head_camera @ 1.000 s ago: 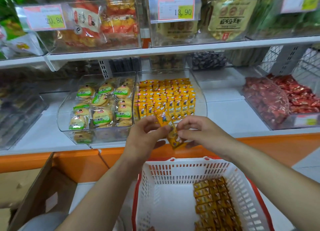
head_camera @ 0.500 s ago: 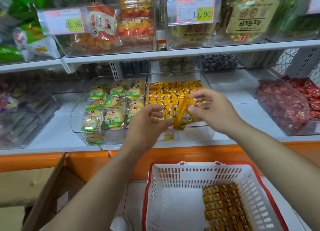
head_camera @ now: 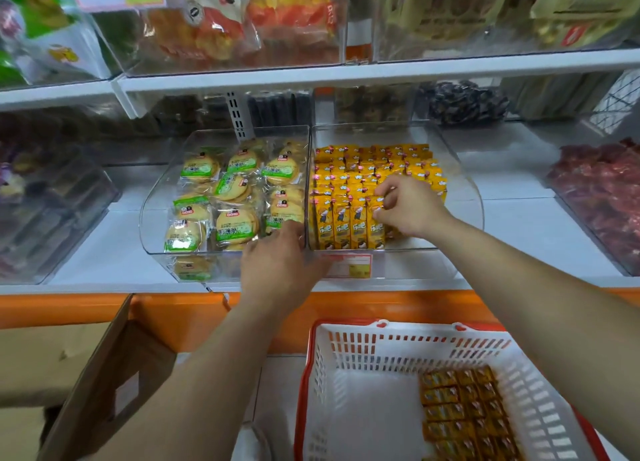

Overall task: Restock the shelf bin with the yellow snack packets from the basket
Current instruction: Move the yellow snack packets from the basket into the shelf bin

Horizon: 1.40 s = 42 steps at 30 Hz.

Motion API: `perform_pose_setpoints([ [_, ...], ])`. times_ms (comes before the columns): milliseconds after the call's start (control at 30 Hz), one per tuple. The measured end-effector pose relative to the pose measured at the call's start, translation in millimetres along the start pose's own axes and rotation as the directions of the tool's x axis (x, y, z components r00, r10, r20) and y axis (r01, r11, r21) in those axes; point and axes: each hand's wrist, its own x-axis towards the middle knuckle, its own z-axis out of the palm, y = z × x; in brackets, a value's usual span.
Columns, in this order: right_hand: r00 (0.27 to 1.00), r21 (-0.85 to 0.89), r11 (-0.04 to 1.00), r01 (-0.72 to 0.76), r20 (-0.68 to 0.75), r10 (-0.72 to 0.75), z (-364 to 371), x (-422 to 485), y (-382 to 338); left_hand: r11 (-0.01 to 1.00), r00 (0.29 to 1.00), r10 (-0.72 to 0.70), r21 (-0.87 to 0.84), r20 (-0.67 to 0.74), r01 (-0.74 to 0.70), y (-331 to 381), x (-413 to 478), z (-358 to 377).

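Nearest, the white basket (head_camera: pixel 346 374) holds yellow snack packets (head_camera: pixel 464 412) lying flat in rows along its right side. The left hand (head_camera: pixel 280 263), blurred, lies over the front rim where the biscuit bin (head_camera: pixel 156 218) meets the clear shelf bin (head_camera: pixel 464 197); whether it clasps the rim I cannot tell. The right hand (head_camera: pixel 405 208) pinches the top of the front row's rightmost packet (head_camera: pixel 375 228), which stands upright, long axis vertical, printed face toward the camera.

Yellow packets (head_camera: pixel 341 223) stand upright in the clear bin (head_camera: pixel 415 265), others (head_camera: pixel 464 412) seemingly flat in the basket (head_camera: pixel 381 356)
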Motion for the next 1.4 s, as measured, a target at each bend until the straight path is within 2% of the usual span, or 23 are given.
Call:
perform_pose_setpoints([
  [267,0.997,-0.092,0.996,0.008,0.073,-0.001,-6.5,-13.5,-4.6,0.999,1.0,0.011,-0.043,0.023,-0.01,1.9,-1.8,-7.2],
  [400,1.0,-0.101,0.995,0.013,0.013,-0.012,-37.4,-37.3,-18.1,0.99,0.982,0.075,-0.108,-0.176,-0.095,11.3,-12.4,-23.8],
  [467,0.997,-0.045,0.996,0.072,-0.034,-0.073,-57.2,-59.8,-24.9,0.971,0.972,0.133,-0.169,-0.195,-0.167,17.3,-25.2,-27.6],
  [567,0.99,0.076,0.988,0.138,-0.033,-0.136,-80.2,-106.0,-25.3,0.945,0.978,0.207,-0.262,0.012,-0.197,23.6,-52.9,-15.0],
  [633,0.992,0.089,0.989,0.116,0.034,-0.12,-82.0,-135.0,-11.2,0.949,0.951,0.248,-0.242,0.184,-0.2,26.6,-68.3,4.9],
  [733,0.989,0.062,0.998,-0.02,0.15,0.011,-62.7,-167.2,29.2,0.957,0.864,0.286,-0.082,0.415,-0.277,29.6,-81.6,45.0],
  [800,0.965,0.044,0.99,-0.137,0.232,0.123,-39.6,-183.2,63.6,0.957,0.824,0.26,-0.022,0.503,-0.289,27.0,-89.3,75.9],
  [1000,0.838,-0.019,0.929,-0.369,0.425,0.342,35.0,-230.9,157.3,0.99,0.734,0.078,0.034,0.675,-0.137,2.5,-122.5,187.0],
  [1200,0.748,-0.099,0.919,-0.382,0.551,0.371,91.7,-276.8,219.6,0.999,0.56,0.018,-0.038,0.828,0.023,-21.4,-157.8,287.4],
  [1300,0.728,-0.15,0.922,-0.357,0.574,0.375,108.8,-295.4,235.4,0.997,0.51,0.074,-0.067,0.857,-0.033,-18.4,-168.0,326.8],
  [1400,0.781,-0.153,0.898,-0.413,0.447,0.436,115.5,-308.0,248.9,0.988,0.475,0.15,-0.109,0.867,-0.113,-8.7,-174.6,356.9],
])
